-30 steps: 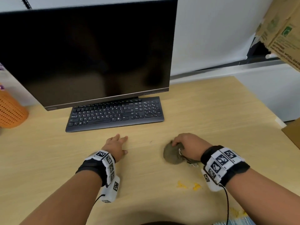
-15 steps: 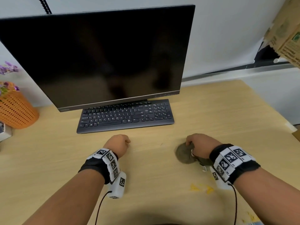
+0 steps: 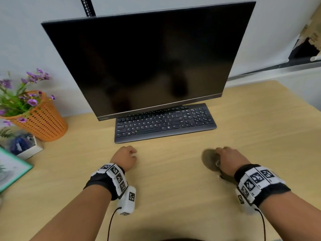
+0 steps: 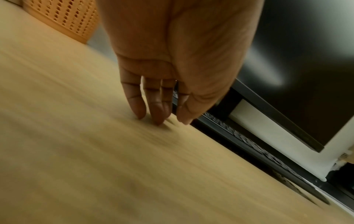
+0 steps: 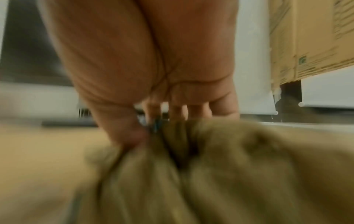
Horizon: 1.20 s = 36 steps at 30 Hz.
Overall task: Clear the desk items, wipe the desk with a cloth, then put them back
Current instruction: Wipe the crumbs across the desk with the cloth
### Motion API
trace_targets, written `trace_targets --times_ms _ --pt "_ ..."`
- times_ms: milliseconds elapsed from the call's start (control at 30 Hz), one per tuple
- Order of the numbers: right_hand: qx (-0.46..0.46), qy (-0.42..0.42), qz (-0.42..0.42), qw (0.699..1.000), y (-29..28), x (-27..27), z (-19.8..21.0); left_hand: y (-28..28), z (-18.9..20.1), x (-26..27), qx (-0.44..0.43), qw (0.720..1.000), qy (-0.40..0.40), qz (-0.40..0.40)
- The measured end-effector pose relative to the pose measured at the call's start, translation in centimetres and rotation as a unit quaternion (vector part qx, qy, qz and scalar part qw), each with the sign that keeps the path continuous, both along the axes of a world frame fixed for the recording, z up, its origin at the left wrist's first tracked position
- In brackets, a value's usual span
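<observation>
On the pale wooden desk (image 3: pixel 173 192) my right hand (image 3: pixel 225 159) grips a bunched grey-brown cloth (image 3: pixel 208 159) and presses it to the wood, right of centre. The right wrist view is blurred; it shows thumb and fingers (image 5: pixel 191 112) pinching the cloth (image 5: pixel 210 174) folds. My left hand (image 3: pixel 126 158) holds nothing and sits in front of the black keyboard (image 3: pixel 165 124). In the left wrist view its fingertips (image 4: pixel 159 121) touch the desk (image 4: pixel 95 151). The dark monitor (image 3: pixel 147 58) stands over the keyboard's rear.
At the left stand an orange mesh basket (image 3: pixel 43 124) of purple flowers, a small white pot (image 3: pixel 27 146) and a green-edged picture frame (image 3: pixel 12 169). A cardboard box (image 3: pixel 314 30) hangs over the far right corner. Bare desk lies right of the keyboard.
My left hand's fingers drew in from lying flat. The right hand kept the cloth and slid it slightly left. The view swung left, bringing the basket and frame into sight.
</observation>
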State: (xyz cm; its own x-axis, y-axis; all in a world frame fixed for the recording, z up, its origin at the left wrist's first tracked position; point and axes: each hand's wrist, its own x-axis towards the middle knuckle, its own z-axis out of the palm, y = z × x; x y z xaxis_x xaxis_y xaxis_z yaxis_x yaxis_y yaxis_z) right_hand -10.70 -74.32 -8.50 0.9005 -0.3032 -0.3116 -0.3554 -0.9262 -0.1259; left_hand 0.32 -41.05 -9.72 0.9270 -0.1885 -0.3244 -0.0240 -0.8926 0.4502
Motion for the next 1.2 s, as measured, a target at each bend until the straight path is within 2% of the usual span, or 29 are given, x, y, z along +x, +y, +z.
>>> trace_targets --times_ms 67,200,300,500,733,967,1200 --pt "-0.009 0.058 -0.020 0.998 1.2 0.1 -0.4 1.6 0.2 1.0 -0.001 1.000 -0.020 -0.003" --pt "-0.015 0.104 -0.034 0.994 2.4 0.8 0.0 2.4 0.8 3.5 0.007 0.995 -0.093 -0.024" --pt "-0.023 0.086 -0.055 0.995 3.2 0.4 -0.5 1.8 0.9 5.4 0.022 0.987 -0.147 -0.061" --pt "-0.008 0.074 -0.072 0.995 3.5 -0.1 -0.5 -0.2 0.0 7.5 0.125 0.972 -0.164 -0.110" --pt "0.001 0.070 -0.074 0.995 3.3 -0.2 -0.4 -0.3 -0.4 8.5 0.127 0.958 -0.229 -0.120" --pt "0.008 0.083 -0.079 0.993 3.2 0.3 -0.2 0.0 -0.2 9.1 0.129 0.953 -0.225 -0.155" --pt "0.007 0.086 -0.080 0.993 3.1 0.5 -0.3 -0.3 -0.3 9.7 0.131 0.955 -0.220 -0.154"
